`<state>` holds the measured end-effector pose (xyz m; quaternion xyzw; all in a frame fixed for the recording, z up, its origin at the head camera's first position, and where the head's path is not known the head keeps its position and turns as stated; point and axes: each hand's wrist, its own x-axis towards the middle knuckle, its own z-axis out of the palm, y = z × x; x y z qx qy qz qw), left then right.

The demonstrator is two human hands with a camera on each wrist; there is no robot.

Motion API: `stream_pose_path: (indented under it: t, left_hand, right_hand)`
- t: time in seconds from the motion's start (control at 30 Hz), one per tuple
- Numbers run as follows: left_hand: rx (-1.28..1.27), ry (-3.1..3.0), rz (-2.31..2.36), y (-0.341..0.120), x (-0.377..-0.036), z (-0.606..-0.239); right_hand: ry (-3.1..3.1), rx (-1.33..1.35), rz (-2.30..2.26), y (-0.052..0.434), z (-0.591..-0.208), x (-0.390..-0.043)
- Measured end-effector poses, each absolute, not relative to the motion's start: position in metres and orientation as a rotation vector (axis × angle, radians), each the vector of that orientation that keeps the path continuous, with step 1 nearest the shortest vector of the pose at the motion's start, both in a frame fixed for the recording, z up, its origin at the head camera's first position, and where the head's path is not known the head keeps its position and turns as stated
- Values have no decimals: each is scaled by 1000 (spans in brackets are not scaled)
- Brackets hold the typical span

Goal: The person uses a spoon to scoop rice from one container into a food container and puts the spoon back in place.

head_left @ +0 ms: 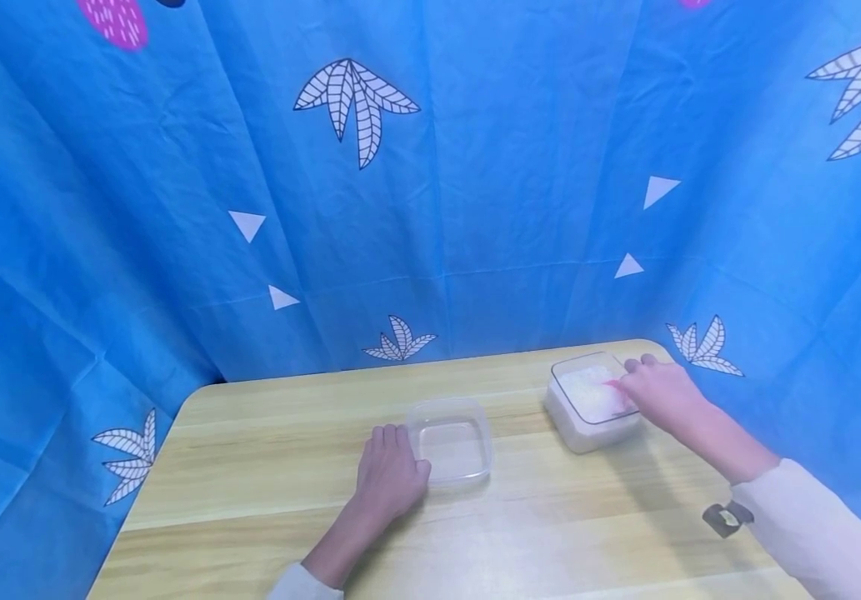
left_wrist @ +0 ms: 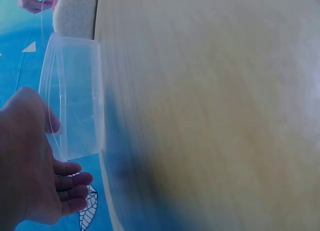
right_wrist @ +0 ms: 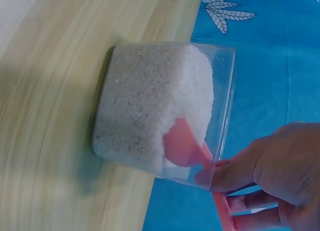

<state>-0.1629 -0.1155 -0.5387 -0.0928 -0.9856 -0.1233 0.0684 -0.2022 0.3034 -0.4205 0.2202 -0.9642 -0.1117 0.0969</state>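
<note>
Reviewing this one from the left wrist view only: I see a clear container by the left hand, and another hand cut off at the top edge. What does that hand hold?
Observer: The right hand grips a pink scoop.
Reviewer: Does it reach into anything?
Observer: Yes, into the filled container, against the white grains.
Reviewer: Anything on that arm?
Observer: The head view shows a small dark device at the right cuff.
</note>
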Motion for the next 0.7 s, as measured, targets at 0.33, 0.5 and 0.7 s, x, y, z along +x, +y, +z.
stream_pose_path:
  t: [0.33,0.5,0.7]
  left_hand:
    - [-295,-2950,-363,-115,-163,-538]
    - [-295,-2961,-368,-115,-162,-539]
    - [-288,-2964,-378,-115,-163,-540]
  right_hand:
    - [-2939,596,-271,309,-416,-206]
    - [-2966,591,-200,310,-415,-206]
    - [-2992,586,-97,312,-413,-206]
